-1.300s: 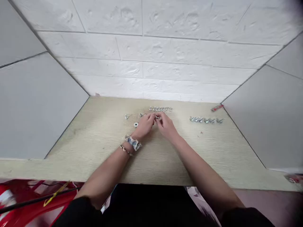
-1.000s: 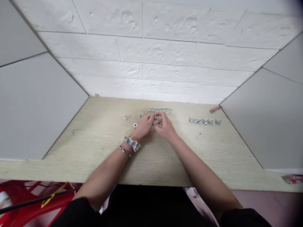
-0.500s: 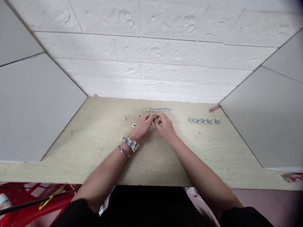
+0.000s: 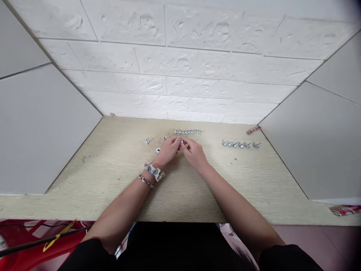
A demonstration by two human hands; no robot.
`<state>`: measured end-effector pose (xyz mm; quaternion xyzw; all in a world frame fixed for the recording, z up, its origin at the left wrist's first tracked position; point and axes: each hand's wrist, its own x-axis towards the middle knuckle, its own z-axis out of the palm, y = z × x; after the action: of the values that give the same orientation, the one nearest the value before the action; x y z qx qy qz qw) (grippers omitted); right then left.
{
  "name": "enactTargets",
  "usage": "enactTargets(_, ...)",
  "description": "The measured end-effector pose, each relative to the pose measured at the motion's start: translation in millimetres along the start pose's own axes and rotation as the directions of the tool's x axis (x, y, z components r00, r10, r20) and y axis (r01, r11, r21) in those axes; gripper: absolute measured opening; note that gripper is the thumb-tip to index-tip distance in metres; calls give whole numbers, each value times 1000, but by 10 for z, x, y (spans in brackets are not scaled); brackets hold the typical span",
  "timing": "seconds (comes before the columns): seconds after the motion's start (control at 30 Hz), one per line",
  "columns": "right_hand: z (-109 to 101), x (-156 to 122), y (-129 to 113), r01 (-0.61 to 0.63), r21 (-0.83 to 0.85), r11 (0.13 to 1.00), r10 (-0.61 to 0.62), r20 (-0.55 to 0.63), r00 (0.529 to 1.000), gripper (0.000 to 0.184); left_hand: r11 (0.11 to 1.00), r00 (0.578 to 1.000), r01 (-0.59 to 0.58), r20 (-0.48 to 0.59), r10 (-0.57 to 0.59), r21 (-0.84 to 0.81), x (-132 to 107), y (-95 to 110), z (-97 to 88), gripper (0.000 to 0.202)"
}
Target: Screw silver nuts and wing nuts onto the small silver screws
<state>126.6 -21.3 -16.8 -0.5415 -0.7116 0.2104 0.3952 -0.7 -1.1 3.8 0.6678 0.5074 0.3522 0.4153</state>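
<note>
My left hand [image 4: 168, 147] and my right hand [image 4: 194, 153] meet above the middle of the table, fingertips pinched together. Between them shows the bright end of a small metal bolt [image 4: 182, 142]; the rest of it is hidden by my fingers. Just left of my left hand lie a nut [image 4: 164, 138] and a flat round washer [image 4: 158, 150]. Farther left is a single loose bolt [image 4: 147, 140]. Behind my hands stands a row of several bolts [image 4: 187, 131].
To the right, several bolts with washers [image 4: 241, 144] form another row on the wooden table [image 4: 186, 195]. A red tube-like item [image 4: 253, 130] lies by the right panel [image 4: 335, 143]; another red item [image 4: 345, 210] is at the front right. A white brick-patterned wall [image 4: 180, 82] closes the back.
My fingers have closed in around the bolt, so less of it shows, and my right hand has turned slightly. The whole view has shifted a little; the table items stay put.
</note>
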Motion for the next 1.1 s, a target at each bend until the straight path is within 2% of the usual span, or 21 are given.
enactTargets(0.2,5,7,50,26,-6,1000,-27,-49,998,28,998,999,39,18,-38,-55,6,-7,-12,37)
enactTargets(0.47,-36,46,73,80,21,997,-77,-100,992,28,960,988,77,152,-36,-270,22,-10,-36,38)
enactTargets(0.77,-99,46,66,85,-163,983,-106,-120,987,22,804,970,185,235,-58,-564,63,-70,-31,35)
enactTargets(0.83,-91,40,69,88,-174,981,-112,-132,985,21,799,974,188,215,-75,-571,61,-68,-33,35)
enactTargets(0.97,-78,37,77,89,-193,977,-120,-152,981,20,837,986,162,106,-125,-523,46,-31,-16,34)
enactTargets(1.1,-79,32,69,109,-187,976,-134,-124,983,18,926,994,105,66,-87,-363,38,2,4,25)
